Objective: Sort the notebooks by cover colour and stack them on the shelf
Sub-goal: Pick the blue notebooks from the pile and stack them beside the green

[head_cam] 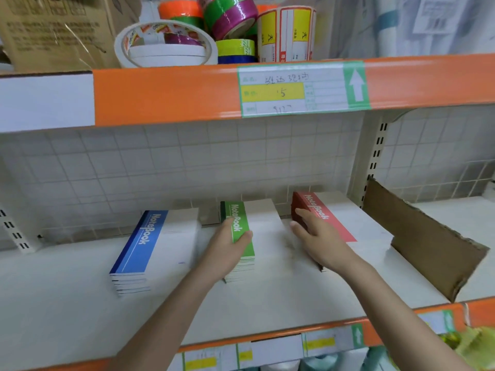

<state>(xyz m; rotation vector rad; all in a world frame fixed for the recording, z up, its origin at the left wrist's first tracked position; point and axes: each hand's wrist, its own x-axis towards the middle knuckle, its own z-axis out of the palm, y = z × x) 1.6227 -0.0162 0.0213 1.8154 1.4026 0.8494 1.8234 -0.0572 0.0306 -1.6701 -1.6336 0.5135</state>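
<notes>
Notebooks [242,236] in three stacks, bare shelf [67,303] at front edge

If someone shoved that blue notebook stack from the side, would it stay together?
Probably not wholly. The blue stack is several loose notebooks with already uneven edges, so upper ones would likely slide. It lies flat and low, so tipping seems unlikely. The shelf looks smooth, so it should slide easily.
</notes>
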